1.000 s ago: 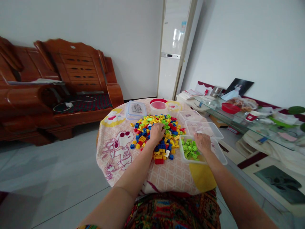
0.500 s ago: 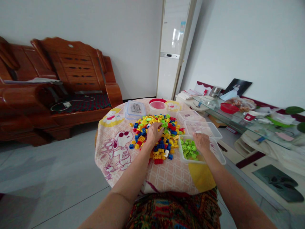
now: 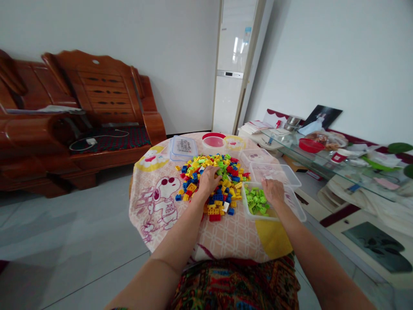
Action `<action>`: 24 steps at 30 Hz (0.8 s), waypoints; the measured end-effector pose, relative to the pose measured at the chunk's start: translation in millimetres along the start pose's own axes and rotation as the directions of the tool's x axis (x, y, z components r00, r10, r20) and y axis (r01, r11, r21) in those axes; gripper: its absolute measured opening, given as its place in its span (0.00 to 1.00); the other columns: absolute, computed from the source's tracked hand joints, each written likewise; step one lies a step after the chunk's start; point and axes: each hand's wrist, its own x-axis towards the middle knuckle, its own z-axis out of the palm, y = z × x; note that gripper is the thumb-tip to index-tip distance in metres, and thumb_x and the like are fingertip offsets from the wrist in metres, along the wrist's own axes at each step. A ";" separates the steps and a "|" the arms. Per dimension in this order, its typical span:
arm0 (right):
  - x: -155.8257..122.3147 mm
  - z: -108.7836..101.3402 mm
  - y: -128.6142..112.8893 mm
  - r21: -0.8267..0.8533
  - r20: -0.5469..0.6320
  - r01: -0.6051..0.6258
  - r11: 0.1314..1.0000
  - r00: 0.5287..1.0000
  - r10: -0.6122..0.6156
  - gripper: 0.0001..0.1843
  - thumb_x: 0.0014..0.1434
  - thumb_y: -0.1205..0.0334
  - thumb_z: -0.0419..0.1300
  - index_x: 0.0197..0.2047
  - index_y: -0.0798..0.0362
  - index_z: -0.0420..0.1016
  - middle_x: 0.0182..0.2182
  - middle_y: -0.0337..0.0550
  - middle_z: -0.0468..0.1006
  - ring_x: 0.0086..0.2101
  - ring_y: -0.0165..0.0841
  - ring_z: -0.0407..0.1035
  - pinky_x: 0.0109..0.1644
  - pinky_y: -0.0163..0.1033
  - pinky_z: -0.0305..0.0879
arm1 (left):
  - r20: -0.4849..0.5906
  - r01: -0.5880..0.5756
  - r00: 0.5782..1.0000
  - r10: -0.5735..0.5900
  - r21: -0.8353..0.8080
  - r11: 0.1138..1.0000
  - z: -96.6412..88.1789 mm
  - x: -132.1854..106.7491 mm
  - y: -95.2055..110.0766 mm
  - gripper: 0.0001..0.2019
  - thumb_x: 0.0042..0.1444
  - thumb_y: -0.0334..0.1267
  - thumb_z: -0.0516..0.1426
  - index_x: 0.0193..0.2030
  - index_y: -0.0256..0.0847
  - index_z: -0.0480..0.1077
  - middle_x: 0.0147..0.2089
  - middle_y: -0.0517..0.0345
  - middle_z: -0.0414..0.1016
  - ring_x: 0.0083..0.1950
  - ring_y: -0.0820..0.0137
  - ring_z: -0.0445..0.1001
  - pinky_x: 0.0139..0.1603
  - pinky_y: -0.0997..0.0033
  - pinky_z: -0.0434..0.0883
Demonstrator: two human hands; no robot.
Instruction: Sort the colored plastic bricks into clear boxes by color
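Observation:
My left hand (image 3: 208, 181) reaches into a heap of mixed building bricks (image 3: 219, 199) in yellow, blue, red, green and white. Its fingers are bent together at a light green brick (image 3: 220, 173), and the fingertips are partly hidden. My right hand (image 3: 274, 191) lies over the far rim of a clear plastic box (image 3: 258, 218), fingers closed on that rim. Inside the box, left of this hand, are several light green bricks (image 3: 257, 201).
Other clear containers (image 3: 292, 175) stand behind the box. A blue-edged lidded box (image 3: 183, 147) and a round red-rimmed tub (image 3: 213, 141) sit at the back of the cloth-covered table (image 3: 226, 243). A glass shelf (image 3: 338, 165) with clutter is at right, a wooden bench (image 3: 106, 94) at left.
My left hand has shifted very slightly within the brick heap, its fingers drawing in a little. My right hand stays at the box rim. The view has barely moved.

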 end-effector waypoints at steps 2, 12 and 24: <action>-0.1 -0.3 -0.2 -0.002 0.001 -0.008 1.000 1.000 0.008 0.27 0.74 0.57 0.42 0.39 0.59 0.81 0.37 0.56 0.83 0.39 0.40 0.74 0.46 0.42 0.56 | 0.014 -0.002 1.000 0.002 0.012 1.000 1.9 -0.6 -1.3 0.16 0.55 0.30 0.61 0.51 0.40 0.77 0.51 0.49 0.79 0.55 0.61 0.76 0.58 0.62 0.73; 0.0 -2.2 -1.3 -0.013 0.005 0.005 1.000 1.000 -0.005 0.28 0.74 0.57 0.41 0.39 0.59 0.81 0.38 0.55 0.83 0.39 0.40 0.75 0.45 0.42 0.56 | -0.009 -0.060 0.998 0.060 -0.027 0.998 1.1 -1.1 4.0 0.17 0.55 0.28 0.59 0.52 0.39 0.75 0.52 0.49 0.78 0.56 0.61 0.75 0.62 0.60 0.71; -0.6 1.6 -0.1 0.004 -0.023 0.000 1.000 1.000 0.000 0.28 0.74 0.57 0.41 0.38 0.59 0.81 0.36 0.56 0.83 0.38 0.39 0.73 0.45 0.42 0.55 | -0.142 0.053 0.986 -0.089 -0.236 0.970 -6.3 0.8 7.3 0.12 0.60 0.36 0.56 0.46 0.39 0.79 0.42 0.54 0.80 0.40 0.68 0.76 0.47 0.68 0.74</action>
